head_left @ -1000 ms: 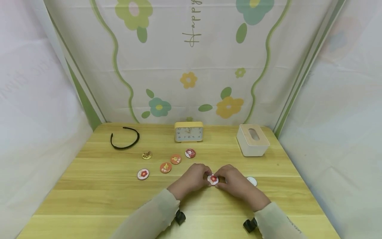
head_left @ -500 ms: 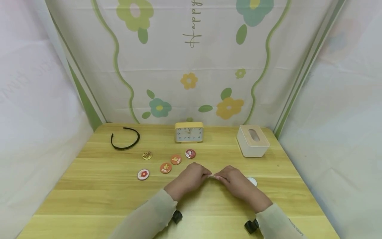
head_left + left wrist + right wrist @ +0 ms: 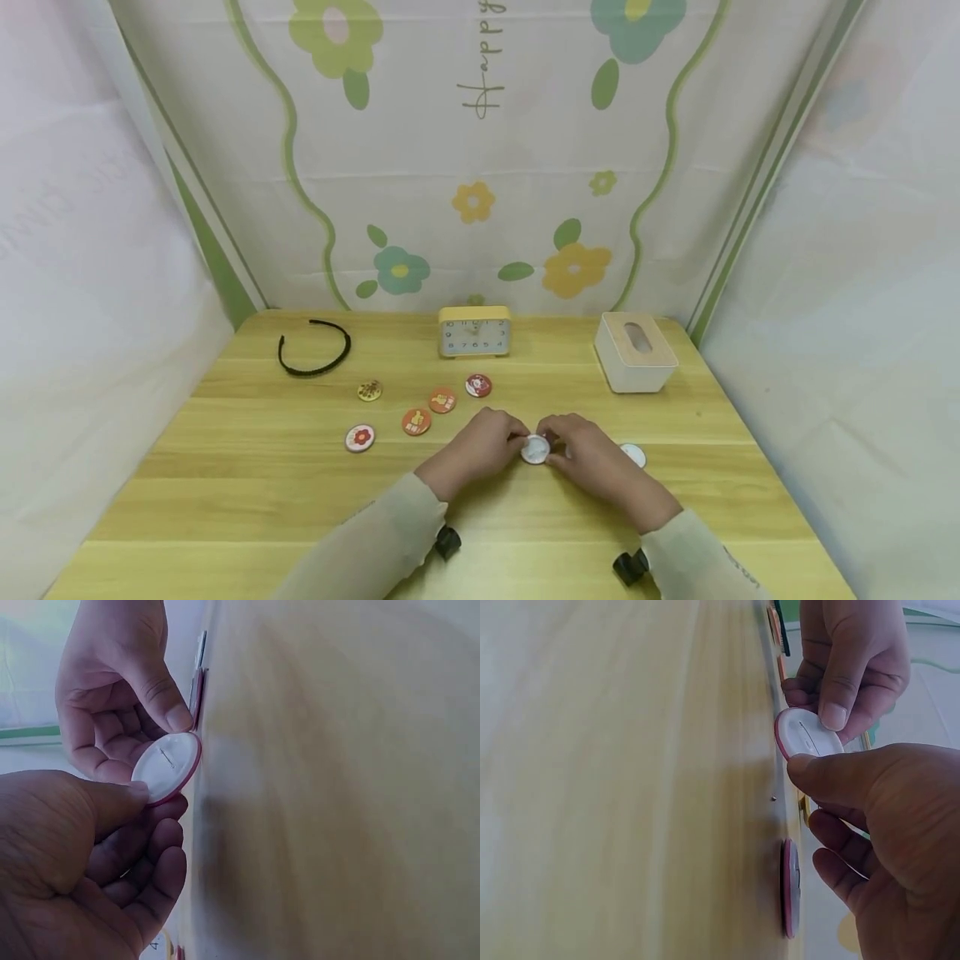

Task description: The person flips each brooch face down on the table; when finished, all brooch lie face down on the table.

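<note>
A round pin badge (image 3: 536, 450) is held between the two hands above the table, its white back with a metal pin facing the person. My left hand (image 3: 486, 442) pinches its left edge between thumb and fingers. On the opposite edge, my right hand (image 3: 588, 457) pinches it the same way. The left wrist view shows the badge's white back (image 3: 166, 766) and its red rim. Just right of the right hand, another badge (image 3: 633, 455) lies white side up on the table; it stands out in the right wrist view as a red-rimmed disc (image 3: 790, 889).
Left of the hands lie a flower badge (image 3: 360, 437), two orange badges (image 3: 416, 422), a red badge (image 3: 478, 385) and a yellow badge (image 3: 370, 390). Behind them are a black headband (image 3: 315, 369), a yellow clock (image 3: 475, 332) and a tissue box (image 3: 636, 352).
The badge in both hands has been turned over: its red flower front faced up, then it stood edge-on, and now its white back shows. The hands stay in nearly the same place.
</note>
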`<state>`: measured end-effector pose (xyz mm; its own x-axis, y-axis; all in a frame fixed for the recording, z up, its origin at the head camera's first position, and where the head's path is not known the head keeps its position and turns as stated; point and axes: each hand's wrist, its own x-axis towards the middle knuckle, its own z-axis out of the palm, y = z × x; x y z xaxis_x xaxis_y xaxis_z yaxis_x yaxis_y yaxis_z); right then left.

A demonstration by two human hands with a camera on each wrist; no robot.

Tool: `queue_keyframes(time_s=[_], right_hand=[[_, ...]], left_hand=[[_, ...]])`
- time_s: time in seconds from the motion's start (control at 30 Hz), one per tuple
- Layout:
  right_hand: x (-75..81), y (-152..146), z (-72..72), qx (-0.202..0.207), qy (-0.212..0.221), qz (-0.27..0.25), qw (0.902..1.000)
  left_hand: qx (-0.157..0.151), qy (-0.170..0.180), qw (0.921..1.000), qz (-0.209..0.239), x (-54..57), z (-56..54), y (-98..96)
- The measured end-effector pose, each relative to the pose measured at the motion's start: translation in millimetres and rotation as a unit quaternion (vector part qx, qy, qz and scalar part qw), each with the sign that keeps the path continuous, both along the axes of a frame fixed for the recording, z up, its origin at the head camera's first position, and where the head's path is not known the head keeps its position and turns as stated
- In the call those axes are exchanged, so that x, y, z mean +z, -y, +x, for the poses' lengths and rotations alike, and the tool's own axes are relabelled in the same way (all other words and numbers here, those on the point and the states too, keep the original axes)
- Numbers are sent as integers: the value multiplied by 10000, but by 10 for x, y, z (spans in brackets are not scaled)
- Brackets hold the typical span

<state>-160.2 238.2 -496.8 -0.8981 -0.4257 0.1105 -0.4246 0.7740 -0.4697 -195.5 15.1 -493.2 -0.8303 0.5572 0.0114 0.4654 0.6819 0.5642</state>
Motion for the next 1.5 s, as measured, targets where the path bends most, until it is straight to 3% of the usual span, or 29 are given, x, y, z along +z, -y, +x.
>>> queue_keyframes(time_s=[0.23,0.43,0.67,1.33,1.5], right_hand=[[-29,2,-26,40,-62,-30,10000],[-47,-19,-50,25,149,-165,9998],[-103,-94,-105,16,413,-160,9990],[-89,-100,-127,351,244,254,9988],[-77,-92,-117,367,211,317,9986]], left_hand=[[182,228,9987,427,-40,-3,24],[-51,119,9993,348,-60,-20,30],[-155,241,9988,386,-91,-44,32],[-221,182,9993,229,-65,-65,18],[-195,116,9993,291,-21,-144,123]])
